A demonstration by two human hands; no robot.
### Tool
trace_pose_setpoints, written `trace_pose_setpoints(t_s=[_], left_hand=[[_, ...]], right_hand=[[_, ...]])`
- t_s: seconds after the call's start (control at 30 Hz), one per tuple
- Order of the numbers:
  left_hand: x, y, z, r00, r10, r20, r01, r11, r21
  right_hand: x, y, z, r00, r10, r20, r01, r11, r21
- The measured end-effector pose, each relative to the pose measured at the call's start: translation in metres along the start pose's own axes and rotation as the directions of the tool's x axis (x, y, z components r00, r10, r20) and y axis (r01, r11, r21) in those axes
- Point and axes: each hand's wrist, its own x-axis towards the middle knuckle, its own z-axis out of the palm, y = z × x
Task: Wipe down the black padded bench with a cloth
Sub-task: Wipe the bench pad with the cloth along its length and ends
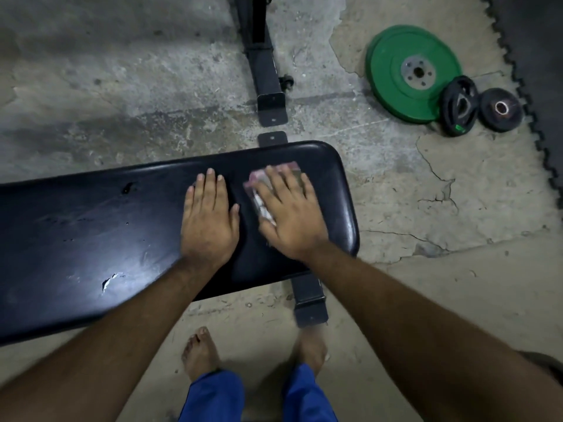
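The black padded bench [91,226] runs from the left edge to a rounded end at the right, with small tears in its cover. My left hand [208,220] lies flat on the pad, fingers straight, holding nothing. Just to its right, my right hand [289,211] presses flat on a folded pinkish cloth [259,202] near the bench's right end. Most of the cloth is hidden under the palm; its edges show at the fingertips and by the thumb.
A green weight plate [411,71] and two small dark plates [460,109] [501,108] lie on the concrete floor at upper right, beside a black floor mat [536,56]. A black metal frame leg [262,62] stands behind the bench. My bare feet [201,354] are below it.
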Motion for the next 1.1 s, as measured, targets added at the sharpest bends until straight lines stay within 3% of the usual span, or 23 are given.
trace_pose_setpoints(t_s=[0.03, 0.07, 0.17, 0.2, 0.27, 0.33, 0.37, 0.4, 0.47, 0.5, 0.53, 0.6, 0.67, 0.7, 0.73, 0.8, 0.83, 0.87, 0.93, 1.0, 1.03, 1.07, 1.1], left_hand=[[-0.001, 0.004, 0.000, 1.000, 0.016, 0.007, -0.016, 1.000, -0.012], [-0.002, 0.008, 0.000, 0.999, 0.033, 0.017, -0.033, 0.999, -0.027], [-0.004, 0.011, 0.004, 0.998, 0.050, 0.022, -0.049, 0.998, -0.050], [-0.005, 0.011, 0.004, 0.999, 0.048, 0.024, -0.047, 0.998, -0.051], [-0.006, 0.012, 0.003, 0.998, 0.057, 0.027, -0.055, 0.997, -0.055], [-0.006, 0.009, 0.002, 0.998, 0.058, 0.021, -0.057, 0.997, -0.060], [-0.008, 0.008, 0.001, 0.998, 0.056, 0.008, -0.055, 0.997, -0.058], [-0.011, 0.006, 0.001, 0.999, 0.053, -0.009, -0.053, 0.997, -0.056], [-0.017, 0.000, 0.001, 0.999, 0.034, -0.026, -0.035, 0.998, -0.045], [-0.020, -0.003, 0.001, 0.999, 0.029, -0.019, -0.030, 0.999, -0.040], [-0.022, -0.006, 0.001, 0.999, 0.033, -0.012, -0.034, 0.999, -0.043], [-0.024, -0.007, -0.001, 0.999, 0.053, -0.010, -0.054, 0.995, -0.079], [-0.024, -0.008, -0.004, 0.998, 0.055, -0.021, -0.058, 0.990, -0.127], [-0.025, -0.010, -0.004, 0.998, 0.055, -0.036, -0.059, 0.990, -0.131], [-0.027, -0.014, -0.005, 0.997, 0.049, -0.054, -0.055, 0.991, -0.119], [-0.030, -0.025, -0.005, 0.997, 0.016, -0.070, -0.021, 0.997, -0.077], [-0.034, -0.030, -0.006, 0.999, 0.004, -0.049, -0.007, 0.997, -0.072], [-0.036, -0.033, -0.008, 1.000, 0.008, -0.025, -0.010, 0.996, -0.085], [-0.037, -0.039, -0.014, 1.000, 0.029, -0.006, -0.030, 0.984, -0.176], [-0.035, -0.049, -0.021, 0.999, 0.023, -0.037, -0.031, 0.969, -0.245], [-0.034, -0.055, -0.023, 0.998, 0.011, -0.064, -0.026, 0.973, -0.231], [-0.033, -0.061, -0.024, 0.996, -0.001, -0.085, -0.015, 0.982, -0.187], [-0.032, -0.069, -0.023, 0.996, -0.017, -0.083, 0.005, 0.990, -0.140]], right_hand=[[-0.012, 0.013, 0.000, 0.997, -0.074, 0.018, 0.074, 0.997, -0.004], [-0.015, 0.030, -0.004, 0.999, -0.045, 0.007, 0.046, 0.999, -0.023], [-0.011, 0.046, -0.009, 0.927, 0.371, -0.045, -0.372, 0.928, -0.013], [-0.020, 0.035, -0.006, 0.933, 0.355, -0.054, -0.356, 0.935, -0.008], [-0.058, 0.010, 0.002, 0.995, 0.095, -0.019, -0.095, 0.996, 0.000], [-0.087, 0.024, 0.006, 0.996, -0.082, 0.027, 0.082, 0.997, -0.005], [-0.088, 0.035, 0.003, 1.000, -0.013, 0.022, 0.013, 1.000, -0.006], [-0.083, 0.042, 0.002, 0.985, 0.173, -0.012, -0.173, 0.985, 0.003], [-0.069, 0.030, 0.000, 0.841, 0.537, -0.065, -0.534, 0.843, 0.064], [-0.067, 0.014, 0.002, 0.834, 0.549, -0.062, -0.545, 0.836, 0.070], [-0.071, -0.005, 0.005, 0.895, 0.444, -0.043, -0.442, 0.896, 0.050], [-0.093, -0.031, 0.011, 0.997, 0.071, 0.023, -0.071, 0.997, 0.024], [-0.095, -0.009, 0.008, 0.993, -0.106, 0.053, 0.107, 0.994, -0.012], [-0.085, 0.005, 0.007, 0.998, -0.044, 0.035, 0.046, 0.998, -0.052], [-0.074, 0.019, 0.006, 0.991, 0.135, -0.010, -0.135, 0.990, -0.049], [-0.054, 0.011, 0.001, 0.884, 0.461, -0.076, -0.462, 0.887, 0.004], [-0.052, -0.011, 0.005, 0.873, 0.481, -0.078, -0.481, 0.877, 0.025], [-0.054, -0.041, 0.010, 0.915, 0.397, -0.070, -0.396, 0.918, 0.031], [-0.071, -0.083, 0.015, 0.996, 0.093, 0.008, -0.093, 0.994, 0.059], [-0.068, -0.055, 0.015, 0.995, -0.095, 0.042, 0.095, 0.995, -0.009], [-0.056, -0.031, 0.013, 0.999, -0.025, 0.029, 0.027, 0.998, -0.055], [-0.039, -0.011, 0.008, 0.986, 0.164, -0.019, -0.165, 0.984, -0.070], [-0.025, -0.007, 0.004, 0.928, 0.368, -0.053, -0.370, 0.928, -0.048]])
